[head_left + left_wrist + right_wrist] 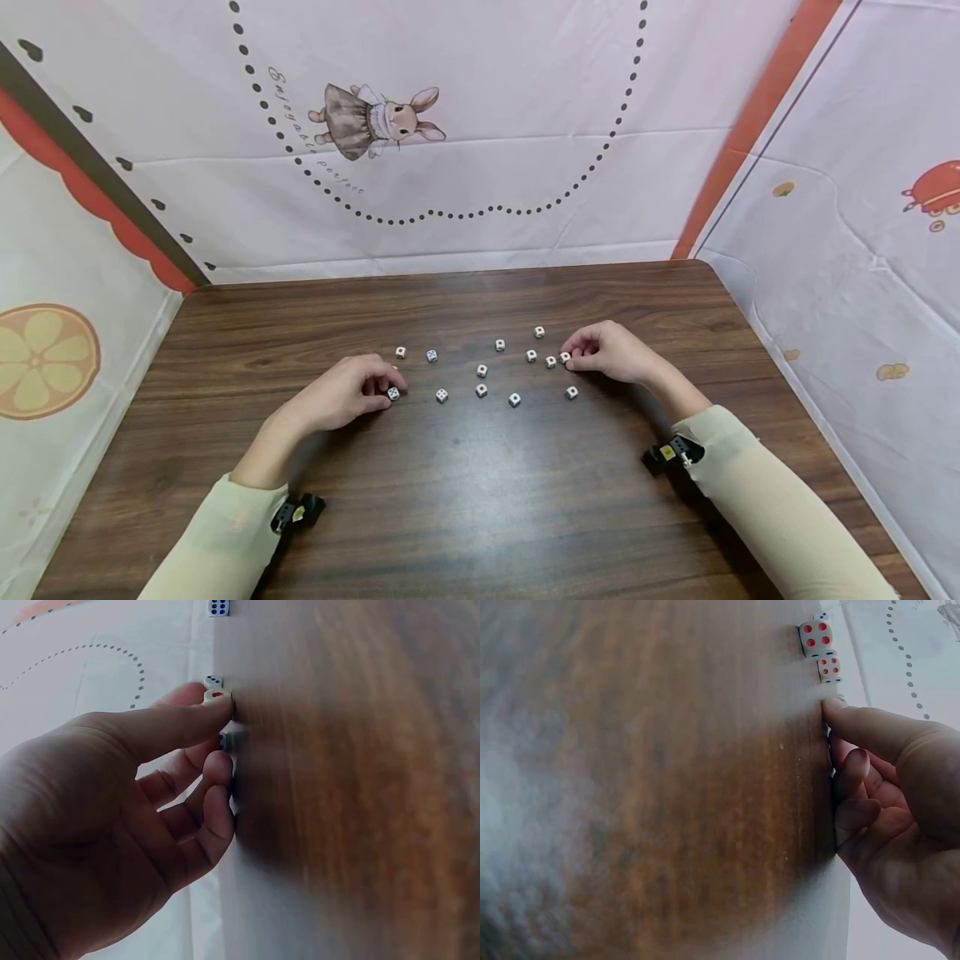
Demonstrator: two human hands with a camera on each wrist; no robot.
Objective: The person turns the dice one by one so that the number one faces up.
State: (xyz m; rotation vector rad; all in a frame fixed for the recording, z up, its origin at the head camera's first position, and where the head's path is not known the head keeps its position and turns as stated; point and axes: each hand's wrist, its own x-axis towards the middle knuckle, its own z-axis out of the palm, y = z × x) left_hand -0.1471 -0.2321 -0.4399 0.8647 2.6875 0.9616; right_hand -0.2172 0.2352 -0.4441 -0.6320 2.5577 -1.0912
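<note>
Several small white dice lie scattered on the brown table. My left hand (347, 393) pinches a die (393, 393) between thumb and index finger at the left end of the group. In the left wrist view this die (218, 695) shows a red pip above the thumb. Another die (396, 367) is partly hidden behind the left fingers. At the right, my right hand (613, 352) has its thumb and fingertips on a die (566, 357). That one is nearly all hidden by the thumb in the right wrist view, where a die (816, 637) with four red pips is nearby.
Between the hands lie more dice, such as a die (482, 371) mid-table and a die (514, 400) nearer me. One die (572, 392) sits just in front of the right hand. Patterned white cloth (480, 167) rises behind the wooden table (465, 508) and at both sides.
</note>
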